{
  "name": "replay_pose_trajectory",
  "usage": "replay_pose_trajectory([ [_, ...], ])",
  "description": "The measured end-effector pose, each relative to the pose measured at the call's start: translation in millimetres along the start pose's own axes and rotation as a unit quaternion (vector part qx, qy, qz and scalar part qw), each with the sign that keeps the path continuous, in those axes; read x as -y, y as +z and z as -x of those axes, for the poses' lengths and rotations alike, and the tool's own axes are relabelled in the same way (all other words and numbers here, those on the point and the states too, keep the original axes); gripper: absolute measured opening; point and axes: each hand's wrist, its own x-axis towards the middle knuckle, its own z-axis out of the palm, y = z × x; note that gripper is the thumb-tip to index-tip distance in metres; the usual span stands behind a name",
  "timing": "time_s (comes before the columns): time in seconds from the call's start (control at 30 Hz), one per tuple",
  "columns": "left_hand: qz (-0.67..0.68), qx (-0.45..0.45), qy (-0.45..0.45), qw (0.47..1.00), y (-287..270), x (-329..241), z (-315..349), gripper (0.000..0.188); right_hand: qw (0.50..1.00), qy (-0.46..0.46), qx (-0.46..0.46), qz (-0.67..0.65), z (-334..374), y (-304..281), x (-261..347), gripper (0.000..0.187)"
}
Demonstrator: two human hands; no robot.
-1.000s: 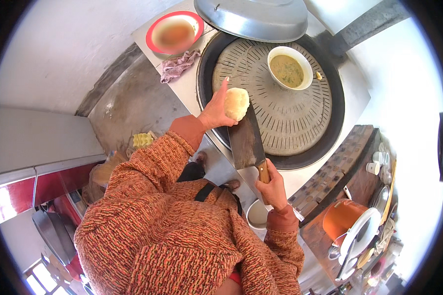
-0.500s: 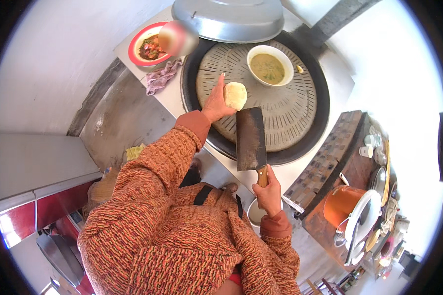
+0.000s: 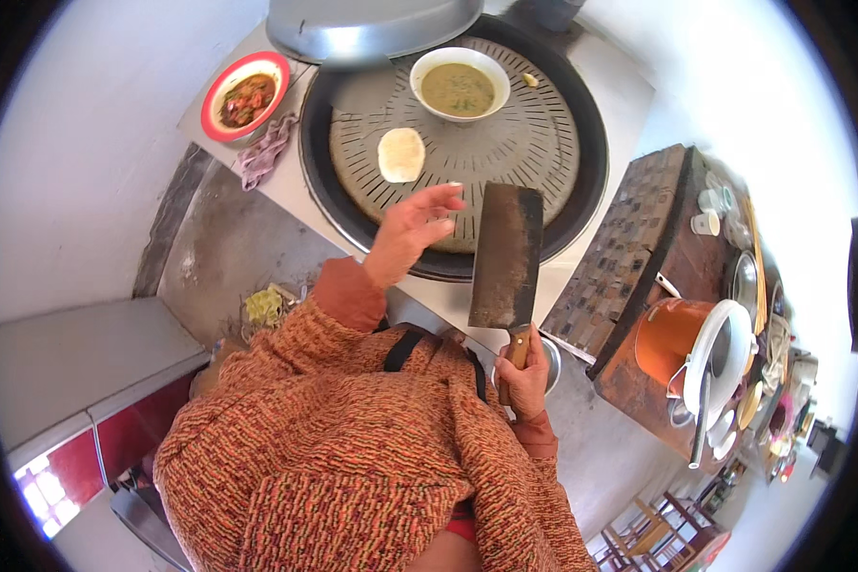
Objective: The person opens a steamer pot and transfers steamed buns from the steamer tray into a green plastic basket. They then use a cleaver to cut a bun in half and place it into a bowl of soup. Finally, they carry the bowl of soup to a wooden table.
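A large dark cleaver [image 3: 507,253] stands blade up, its wooden handle gripped by my right hand [image 3: 526,374]. My left hand [image 3: 415,231] hovers over the near edge of the wide pan, fingers apart and holding nothing. Just beyond its fingertips a round pale flatbread [image 3: 401,155] lies on the slotted metal rack [image 3: 529,143]. That rack sits inside the black-rimmed pan [image 3: 595,157]. Toward the back of the rack is a white bowl [image 3: 462,118] of greenish soup, with a small yellowish piece [image 3: 530,80] beside it.
At the far left, a red-rimmed bowl [image 3: 278,71] holds a reddish dish, beside a crumpled pink cloth [image 3: 266,153]. A big metal lid [image 3: 372,36] is behind the pan. Rightward, a worktop [image 3: 679,250] carries an orange bucket [image 3: 672,338] and cups. A pale basin [image 3: 552,367] is below my right hand.
My left hand has let go of the flatbread, which now lies on the rack, and has drawn back toward me. The cleaver has shifted slightly right. The view has tilted a little.
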Motion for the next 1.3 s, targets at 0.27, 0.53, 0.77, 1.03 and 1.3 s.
replay_pose_trajectory([
  [0.27, 0.077, 0.001, -0.048, 0.996, -7.3, 9.8, -3.8, 0.038, 1.000, 0.021, -0.001, 0.001, -2.2, 0.2, 13.7, 0.077],
  [0.53, -0.187, 0.010, 0.242, 0.952, -9.0, -59.1, 21.9, 0.017, 0.998, -0.004, 0.001, 0.067, -17.6, -5.3, -3.5, 0.072],
  [0.77, -0.119, 0.138, 0.631, 0.754, 37.3, -184.9, 49.8, 0.003, 0.998, 0.004, 0.003, 0.064, -19.3, 9.7, 18.0, 0.075],
  [1.03, -0.260, -0.011, 0.521, 0.813, 1.3, -179.4, 49.9, 0.004, 0.999, -0.010, -0.005, 0.041, -13.0, 9.0, 23.8, 0.072],
  [1.3, -0.723, -0.406, 0.020, 0.558, -287.6, 22.1, 18.3, 0.055, 0.999, -0.020, 0.005, -0.049, 1.3, -0.1, 13.0, 0.050],
])
